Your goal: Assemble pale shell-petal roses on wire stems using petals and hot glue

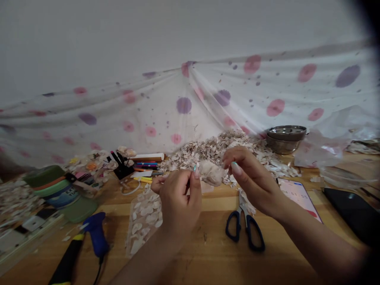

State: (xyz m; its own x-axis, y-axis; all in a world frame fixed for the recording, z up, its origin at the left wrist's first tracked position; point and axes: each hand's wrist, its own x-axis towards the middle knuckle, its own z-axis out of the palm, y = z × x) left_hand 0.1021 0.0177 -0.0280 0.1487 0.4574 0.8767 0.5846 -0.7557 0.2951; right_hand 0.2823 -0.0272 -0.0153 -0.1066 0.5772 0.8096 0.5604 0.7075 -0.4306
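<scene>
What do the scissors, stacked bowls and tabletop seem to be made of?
Scissors: gray blades, likely metal; matte dark-blue handles, probably plastic. Stacked bowls: apparently polished metal, given bright reflections. Tabletop: smooth wood or wood-look, with grain and a faint sheen.

Forearms (311, 237) bare, left hand (180, 194) and right hand (257, 184) bare too. Thumbnails (237, 169) long, pale polish, teal accents at tips, glittery on left.

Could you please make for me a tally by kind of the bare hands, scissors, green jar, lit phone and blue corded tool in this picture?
Bare hands: 2 (left hand, right hand)
Scissors: 1 pair
Green jar: 1
Lit phone: 1
Blue corded tool: 1
Total: 6
</scene>
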